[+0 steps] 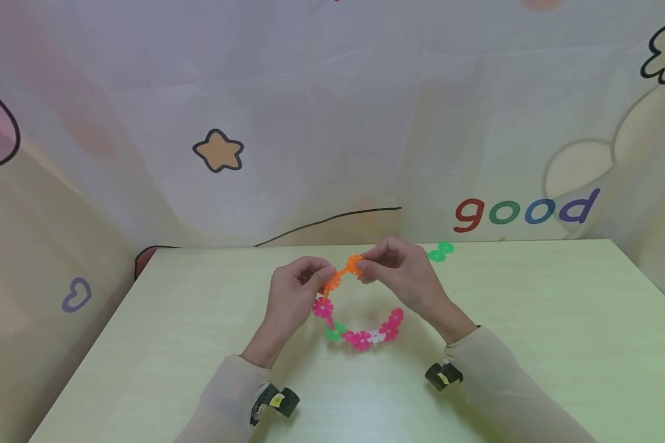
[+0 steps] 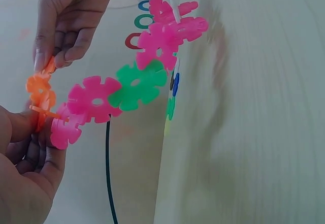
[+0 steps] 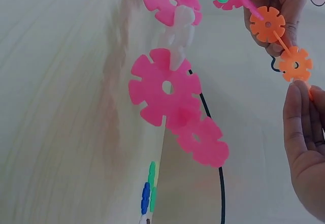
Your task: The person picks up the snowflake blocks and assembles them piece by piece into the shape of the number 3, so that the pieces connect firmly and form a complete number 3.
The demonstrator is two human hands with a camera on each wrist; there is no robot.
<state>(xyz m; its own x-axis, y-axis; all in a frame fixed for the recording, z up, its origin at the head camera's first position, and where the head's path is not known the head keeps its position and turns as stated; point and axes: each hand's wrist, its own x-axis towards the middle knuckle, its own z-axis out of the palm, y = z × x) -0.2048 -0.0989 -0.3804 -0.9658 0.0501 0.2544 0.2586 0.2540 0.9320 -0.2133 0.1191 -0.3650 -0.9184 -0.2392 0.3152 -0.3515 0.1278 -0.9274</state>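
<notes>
From the head camera, both hands are raised just above the table [image 1: 532, 320], near its far edge and close together. The left hand [image 1: 294, 295] has its fingers curled inward, pinching an orange disc [image 1: 331, 283] at one end of a chain [image 1: 360, 335] of snowflake discs. The right hand [image 1: 401, 271] is curled too, its fingertips pinching a second orange disc [image 1: 354, 264] at the chain's top. The rest of the chain hangs in a loop between the wrists, pink, green and white pieces sagging toward the tabletop. Two loose green discs [image 1: 441, 251] lie on the table just beyond the right hand. A patterned curtain [image 1: 332, 123] with the word "good" closes off the back.

The left wrist view shows the left hand [image 2: 25, 173] low in the corner, thumb and fingers closed on the orange end piece [image 2: 40, 94] and touching a pink disc [image 2: 63, 127]. The right hand [image 2: 68, 21] comes down from above, its fingertips pinching another orange disc. The chain [image 2: 137, 84] runs away up and to the right.

In the right wrist view, the right hand [image 3: 307, 153] has its fingertips just under an orange disc [image 3: 295, 64], but the pinch itself is hidden. The left hand [image 3: 282, 0] holds behind the next orange disc [image 3: 267, 25]. Large pink discs [image 3: 165, 89] fill the foreground and block the table.
</notes>
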